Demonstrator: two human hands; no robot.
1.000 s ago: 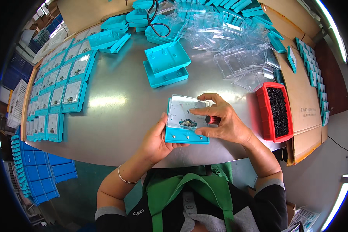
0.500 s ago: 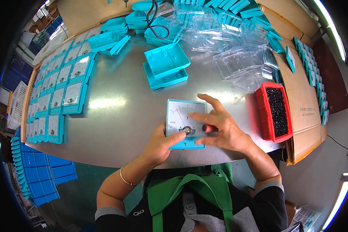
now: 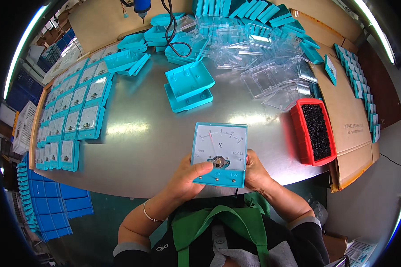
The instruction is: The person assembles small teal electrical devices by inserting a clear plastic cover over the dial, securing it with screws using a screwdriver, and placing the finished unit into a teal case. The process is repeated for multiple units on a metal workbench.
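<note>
A panel voltmeter (image 3: 229,147) with a white dial, red needle and turquoise frame is held above the table's front edge, face up toward me. My left hand (image 3: 186,180) grips its lower left side, the thumb lying over the front near the round metal movement (image 3: 218,162). Against the right edge is my right hand (image 3: 256,172), closed around that side, its fingers mostly hidden behind the meter. A short dark thing pokes out below the meter, too small to name. The red-and-black handle seen earlier is out of sight.
Rows of similar meters (image 3: 90,118) stand at the left. Turquoise housings (image 3: 191,82) and clear plastic covers (image 3: 272,75) lie toward the back. A red bin (image 3: 304,138) of small black parts sits at right, beside cardboard (image 3: 354,133). A blue power screwdriver (image 3: 142,6) hangs at the back.
My right hand has gone from spread fingers over the dial to the meter's right edge. The meter has moved slightly nearer and right. The blue power screwdriver has come further into view.
</note>
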